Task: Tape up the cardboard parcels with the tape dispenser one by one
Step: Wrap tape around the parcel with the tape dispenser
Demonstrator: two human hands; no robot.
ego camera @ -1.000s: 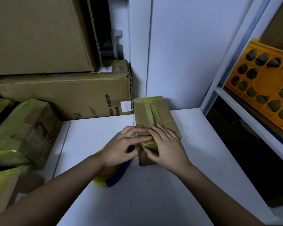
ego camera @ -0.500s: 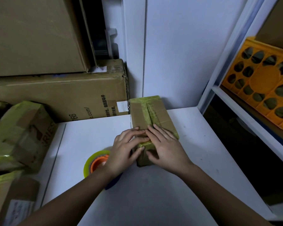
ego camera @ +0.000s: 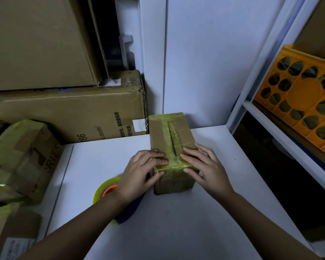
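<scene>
A small cardboard parcel (ego camera: 170, 132) with yellowish tape along its top seam stands on the white table (ego camera: 176, 231). My left hand (ego camera: 141, 173) presses flat fingers on the near left top edge, thumb on the front face. My right hand (ego camera: 204, 166) lies flat on the near right corner, fingers spread over the tape. The tape dispenser (ego camera: 109, 192), a yellow roll on an orange core with a blue body, lies on the table under my left wrist, partly hidden.
Taped parcels (ego camera: 21, 158) are piled at the left. Large cardboard boxes (ego camera: 64, 117) stand behind them. A white wall backs the table. At the right a white shelf frame (ego camera: 281, 132) holds an orange crate (ego camera: 304, 98).
Both hands slid apart from the middle of the parcel's near edge toward its two corners, smoothing the tape. The parcel and dispenser stayed put.
</scene>
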